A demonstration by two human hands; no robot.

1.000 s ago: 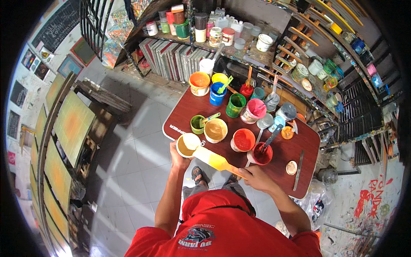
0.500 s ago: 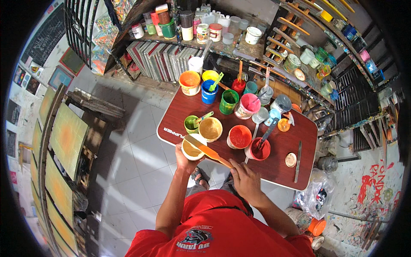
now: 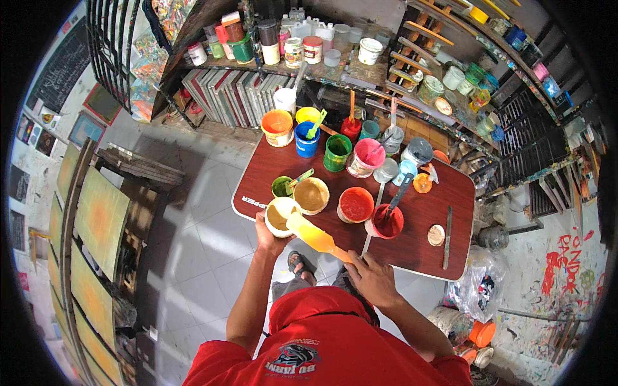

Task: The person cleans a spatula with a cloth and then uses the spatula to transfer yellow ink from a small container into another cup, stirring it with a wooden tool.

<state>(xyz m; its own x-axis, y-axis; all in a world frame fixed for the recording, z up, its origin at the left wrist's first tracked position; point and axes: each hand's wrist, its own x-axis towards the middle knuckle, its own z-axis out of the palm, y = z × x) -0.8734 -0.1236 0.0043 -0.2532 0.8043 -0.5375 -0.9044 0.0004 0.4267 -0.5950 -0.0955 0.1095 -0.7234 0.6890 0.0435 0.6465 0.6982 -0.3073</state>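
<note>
My left hand (image 3: 270, 238) is wrapped round a small white tub (image 3: 272, 222) with tan paint inside, held up at the table's near left edge. An orange spatula (image 3: 322, 241) is gripped by its handle in my right hand (image 3: 373, 278). Its broad blade lies over the tub's right rim and looks pale yellow in the bright light. On the table just beyond the tub stand a bucket of tan paint (image 3: 311, 193) and a small green pot (image 3: 282, 186) with a green-handled tool in it.
The dark red folding table (image 3: 412, 251) carries several paint buckets, including a red one (image 3: 356, 204) and a red bucket with a dark-handled tool (image 3: 386, 222). A round lid (image 3: 436, 235) and a long flat strip (image 3: 447, 238) lie at its right. Shelves of jars (image 3: 312, 49) stand behind.
The spatula's blade has shifted from across the tub's opening toward its right rim, turning to show a broad, pale face. Both hands keep their hold.
</note>
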